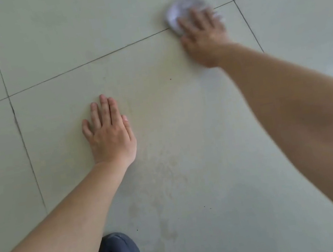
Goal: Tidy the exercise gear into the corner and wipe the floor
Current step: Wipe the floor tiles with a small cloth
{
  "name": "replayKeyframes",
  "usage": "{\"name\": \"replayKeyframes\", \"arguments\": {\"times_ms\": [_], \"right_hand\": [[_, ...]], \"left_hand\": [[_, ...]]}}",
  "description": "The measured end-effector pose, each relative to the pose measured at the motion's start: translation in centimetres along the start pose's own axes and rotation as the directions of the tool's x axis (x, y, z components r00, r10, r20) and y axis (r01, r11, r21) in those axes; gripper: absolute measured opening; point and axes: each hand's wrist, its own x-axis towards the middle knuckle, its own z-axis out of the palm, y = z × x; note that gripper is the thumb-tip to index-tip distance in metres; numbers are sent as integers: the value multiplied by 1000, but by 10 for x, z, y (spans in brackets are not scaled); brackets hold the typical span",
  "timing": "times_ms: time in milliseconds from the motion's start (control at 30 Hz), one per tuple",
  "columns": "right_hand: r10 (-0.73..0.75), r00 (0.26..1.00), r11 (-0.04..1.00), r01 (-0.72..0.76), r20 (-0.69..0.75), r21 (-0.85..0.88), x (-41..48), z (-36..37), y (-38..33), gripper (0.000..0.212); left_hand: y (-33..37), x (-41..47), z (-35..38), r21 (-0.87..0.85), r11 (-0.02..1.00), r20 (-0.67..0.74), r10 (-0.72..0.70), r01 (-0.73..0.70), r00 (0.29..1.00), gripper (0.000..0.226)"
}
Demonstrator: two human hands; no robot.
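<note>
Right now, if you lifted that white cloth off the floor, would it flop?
Probably. The white cloth looks bunched and crumpled under the right hand, so it is likely soft and floppy. It seems thin, so probably light. On the smooth floor tiles it likely slides easily.

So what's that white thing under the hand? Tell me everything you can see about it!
It is a cloth, white or very pale, soft and crumpled by the look of it. It is blurred, so any pattern or edge detail cannot be made out. It lies flat on the tiled floor, far from the person, right on a dark grout line near where two lines cross. The right hand presses down on its near part, fingers spread over it, so only the far part shows.
</note>
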Motion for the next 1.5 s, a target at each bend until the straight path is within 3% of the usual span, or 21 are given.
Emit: {"name": "replayKeyframes", "arguments": {"times_ms": [100,167,233,333,433,567,667,800,900,967,1000,1100,1167,1233,1300,1400,1467,1500], "right_hand": [[429,902,887,-429,38,169,-33,-5,79,59],[498,867,842,-491,29,222,-66,-1,83,59],[413,911,887,-405,12,221,-92,9,59,59],[171,985,975,-173,27,137,-127,17,18,57],[-70,993,996,63,99,69,-162,16,13,55],[-104,981,994,99,166,35,-211,12,73,54],[27,983,998,-37,182,52,-269,20,137,54],[308,937,922,-337,167,190,-384,50,189,54],[622,766,688,-634,163,353,-457,80,181,54],[728,665,571,-722,167,390,-486,96,156,55],[718,676,586,-715,164,383,-495,102,141,55],[537,833,777,-550,133,308,-512,113,112,55],[398,911,860,-412,109,301,-520,111,129,53],[358,930,889,-365,78,274,-520,105,170,52],[508,856,816,-513,94,267,-514,99,221,53],[779,598,516,-783,190,349,-496,87,282,55],[860,463,362,-850,215,384,-477,87,288,56],[870,449,347,-851,203,393,-466,88,279,56]], "left_hand": [[3,0,-1,17,1000,25,-13,13,1000,54],[6,1,-3,30,999,42,-19,18,999,55],[11,1,-5,23,999,55,-28,27,998,56],[16,1,-8,5,999,60,-32,31,998,54],[25,2,-10,21,999,56,-52,51,997,53],[66,4,-20,37,998,72,38,-41,997,67],[124,0,-27,7,982,64,186,-187,981,70],[217,-38,-22,-56,893,65,450,-447,891,56],[273,-82,-18,-76,824,122,567,-561,815,56],[300,-109,-13,-82,767,161,640,-636,752,56],[309,-119,-10,-70,737,187,671,-672,717,55],[320,-135,-1,4,678,255,710,-735,656,55],[318,-135,1,12,678,265,706,-735,656,56],[312,-131,2,10,662,267,721,-750,640,56],[306,-126,2,32,628,279,741,-777,610,57],[302,-122,2,77,597,297,751,-798,590,58],[302,-123,2,99,605,321,732,-790,601,59],[304,-124,1,103,613,332,722,-784,608,59]]}}
